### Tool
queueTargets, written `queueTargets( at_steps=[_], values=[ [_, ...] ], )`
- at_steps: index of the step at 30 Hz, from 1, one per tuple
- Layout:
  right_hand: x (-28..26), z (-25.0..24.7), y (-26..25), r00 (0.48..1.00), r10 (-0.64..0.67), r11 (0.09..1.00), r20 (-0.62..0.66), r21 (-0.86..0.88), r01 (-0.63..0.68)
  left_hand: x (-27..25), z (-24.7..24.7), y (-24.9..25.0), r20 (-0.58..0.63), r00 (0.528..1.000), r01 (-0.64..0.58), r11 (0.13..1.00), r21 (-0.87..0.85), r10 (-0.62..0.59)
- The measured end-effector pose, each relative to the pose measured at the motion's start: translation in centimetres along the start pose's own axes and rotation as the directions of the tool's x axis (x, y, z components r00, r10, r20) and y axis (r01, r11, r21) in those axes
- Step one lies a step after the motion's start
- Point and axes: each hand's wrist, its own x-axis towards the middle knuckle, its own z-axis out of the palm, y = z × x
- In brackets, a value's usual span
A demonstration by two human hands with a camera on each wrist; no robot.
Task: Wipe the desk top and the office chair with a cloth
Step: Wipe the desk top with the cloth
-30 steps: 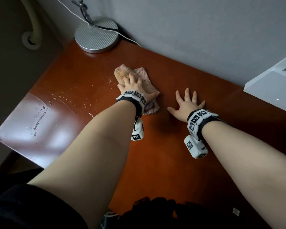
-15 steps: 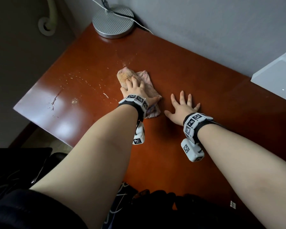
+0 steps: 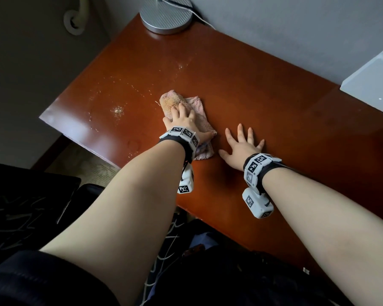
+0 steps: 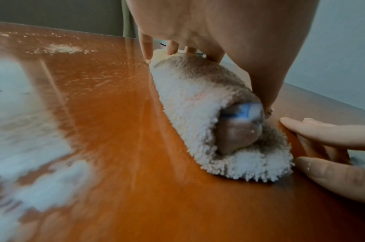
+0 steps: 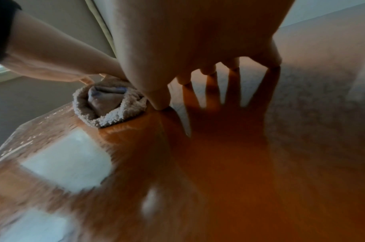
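Cloth (image 3: 187, 120): pinkish, fluffy terry, folded into a loose roll, lying flat on the reddish-brown table (image 3: 263, 102). It sits toward the table's left half, between the near edge and the far wall.

Left hand (image 3: 181, 120): palm down on top of the cloth, fingers straight and spread a little, pressing it to the surface. The left wrist view shows the fingertips (image 4: 148, 49) reaching over the far end of the roll, and the roll's near end gaping open (a bluish patch shows inside the fold; cannot tell what it is).

Right hand (image 3: 241, 146): just right of the cloth, flat on the bare table, fingers splayed wide, holding nothing. In the right wrist view the thumb comes down right beside the cloth's edge (image 5: 109, 104); whether it touches is unclear.

Left of the cloth: pale crumbs or dust (image 3: 118, 110) scattered on the wood, with a fainter dotted trail beyond it toward the wall.

Far beyond the cloth, at the table's back corner against the wall: a round ribbed metal lamp base (image 3: 166, 17) with a white cable (image 3: 202, 18) running off it.

Well right of the cloth, at the frame's edge: a white boxy object (image 3: 372, 82) on the table.
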Motion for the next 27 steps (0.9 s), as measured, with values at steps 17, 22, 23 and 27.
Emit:
queueTargets(
  at_steps=[17,22,23,27],
  values=[
    [-4.9,3.3,-5.5,0.998,0.054,0.997,0.013,0.048,-0.054,-6.3,2.6,-6.4,0.006,0.998,-0.070,0.998,-0.001,0.070],
    [-5.6,4.0,-7.0,0.998,0.070,0.995,0.005,0.064,-0.070,-7.5,2.7,-8.2,0.021,0.996,-0.090,0.996,0.003,0.090],
    [-5.7,4.0,-7.2,0.997,0.072,0.995,0.003,0.064,-0.072,-7.7,2.8,-8.5,0.020,0.995,-0.095,0.995,-0.004,0.095],
    [-5.8,4.0,-7.8,0.997,0.079,0.995,-0.016,0.064,-0.077,-8.2,2.9,-9.7,0.042,0.993,-0.112,0.993,-0.037,0.113]
  ],
)
